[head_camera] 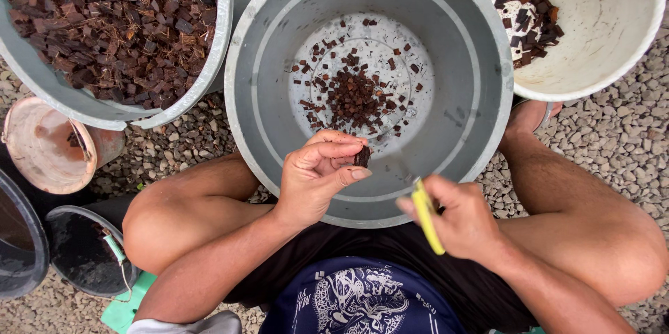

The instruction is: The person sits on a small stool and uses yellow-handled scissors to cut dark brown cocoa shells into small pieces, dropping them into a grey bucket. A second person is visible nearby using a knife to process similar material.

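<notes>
Two hands in view, both the person's own; the left hand (317, 177) pinches one dark brown chip (362, 157) between thumb and fingertips, held just above the near rim of the middle basin (474, 107); the right hand (456, 219) is clenched around one yellow-handled tool (426, 217), its working end blurred and not identifiable. Three large containers counted across the top: one grey basin (42, 76) at upper left, heaped nearly full with brown chips and fibrous husk; the middle grey basin, directly ahead of the person, holding a small central pile (355, 97) of cut chips with scattered pieces around it; one white bucket (599, 69) at upper right, with a small cluster of dark chips against its left wall. Smaller vessels at left: one terracotta pot (42, 142) lying tilted on its side; one black pot (80, 250) with a green clip on its rim; one further dark container (17, 236) cut off by the frame edge. One green flat object (129, 306) lies under the person's left thigh. Surface: loose grey gravel (613, 132) throughout, outdoors by appearance; the person sits cross-legged with bare knees flanking the middle basin; one foot (526, 118) rests between that basin and the white bucket.
</notes>
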{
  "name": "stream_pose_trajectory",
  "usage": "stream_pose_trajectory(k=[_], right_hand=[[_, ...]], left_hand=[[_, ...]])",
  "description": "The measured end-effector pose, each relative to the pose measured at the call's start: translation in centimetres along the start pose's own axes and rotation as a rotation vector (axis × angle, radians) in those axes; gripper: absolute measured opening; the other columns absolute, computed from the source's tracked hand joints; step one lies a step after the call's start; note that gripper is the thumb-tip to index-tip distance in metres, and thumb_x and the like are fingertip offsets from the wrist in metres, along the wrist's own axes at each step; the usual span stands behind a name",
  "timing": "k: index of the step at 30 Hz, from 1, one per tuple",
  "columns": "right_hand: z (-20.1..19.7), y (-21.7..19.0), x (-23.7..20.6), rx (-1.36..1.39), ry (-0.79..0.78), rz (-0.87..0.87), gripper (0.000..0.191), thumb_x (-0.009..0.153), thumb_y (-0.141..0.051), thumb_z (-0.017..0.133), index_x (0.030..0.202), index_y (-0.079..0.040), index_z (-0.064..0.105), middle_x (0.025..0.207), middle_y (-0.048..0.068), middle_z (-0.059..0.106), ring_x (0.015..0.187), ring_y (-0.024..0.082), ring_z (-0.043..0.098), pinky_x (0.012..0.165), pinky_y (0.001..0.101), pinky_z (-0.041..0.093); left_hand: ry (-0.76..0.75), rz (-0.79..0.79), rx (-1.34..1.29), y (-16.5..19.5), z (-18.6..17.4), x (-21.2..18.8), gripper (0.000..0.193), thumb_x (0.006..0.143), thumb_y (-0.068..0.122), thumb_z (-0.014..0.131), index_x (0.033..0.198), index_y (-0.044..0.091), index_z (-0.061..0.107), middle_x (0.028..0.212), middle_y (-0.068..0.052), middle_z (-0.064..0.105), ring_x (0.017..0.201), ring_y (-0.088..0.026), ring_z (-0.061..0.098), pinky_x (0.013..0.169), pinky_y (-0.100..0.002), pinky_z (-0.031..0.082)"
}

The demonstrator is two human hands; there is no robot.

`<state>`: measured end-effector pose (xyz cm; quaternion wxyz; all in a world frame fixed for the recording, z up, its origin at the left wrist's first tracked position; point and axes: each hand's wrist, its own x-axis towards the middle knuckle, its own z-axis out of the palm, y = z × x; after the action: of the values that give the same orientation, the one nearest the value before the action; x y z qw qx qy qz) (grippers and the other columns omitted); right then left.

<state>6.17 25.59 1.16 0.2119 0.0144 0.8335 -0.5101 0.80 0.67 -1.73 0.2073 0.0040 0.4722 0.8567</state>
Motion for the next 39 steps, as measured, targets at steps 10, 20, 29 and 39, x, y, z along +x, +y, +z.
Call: stream_pose_trajectory(k=[10,20,29,39], right_hand=[[-5.8,1.1,0.8,-0.212,0.554,-0.057,0.029,0.104,-0.022,0.079,0.092,0.0,0.065,0.076,0.006,0.067,0.066,0.011,0.061,0.063,0.029,0.049],[-13.9,4.9,1.6,-0.93,0.671,0.405,0.062,0.106,-0.059,0.079,0.09,0.001,0.071,0.071,0.019,0.067,0.066,0.039,0.068,0.067,0.0508,0.054],[-6.5,-1.1,0.9,-0.348,0.426,-0.097,0.04,0.083,-0.028,0.087,0.102,0.001,0.068,0.075,0.011,0.068,0.061,0.018,0.066,0.056,0.0353,0.052],[-2.3,-2.6,0.7,0.018,-0.289,-0.069,0.033,0.073,-0.023,0.088,0.085,-0.003,0.066,0.059,0.005,0.062,0.052,0.016,0.06,0.051,0.0339,0.048]], left_hand=[[0.023,-0.199,-0.109,0.4,-0.7,-0.3,0.028,0.113,0.016,0.05,0.133,-0.001,0.062,0.124,-0.017,0.071,0.111,-0.023,0.071,0.096,-0.034,0.058],[0.082,-0.254,-0.077,0.4,-0.4,-0.4,0.031,0.109,0.011,0.053,0.137,0.0,0.061,0.126,-0.016,0.069,0.108,-0.02,0.07,0.094,-0.031,0.057],[-0.046,-0.011,-0.025,0.7,0.2,-0.8,0.021,0.105,-0.006,0.062,0.124,0.0,0.064,0.128,-0.017,0.067,0.116,-0.023,0.069,0.104,-0.037,0.058],[-0.033,-0.024,-0.051,0.8,-0.1,0.0,0.02,0.108,0.0,0.065,0.127,0.005,0.061,0.13,-0.011,0.064,0.124,-0.017,0.062,0.109,-0.032,0.051]])
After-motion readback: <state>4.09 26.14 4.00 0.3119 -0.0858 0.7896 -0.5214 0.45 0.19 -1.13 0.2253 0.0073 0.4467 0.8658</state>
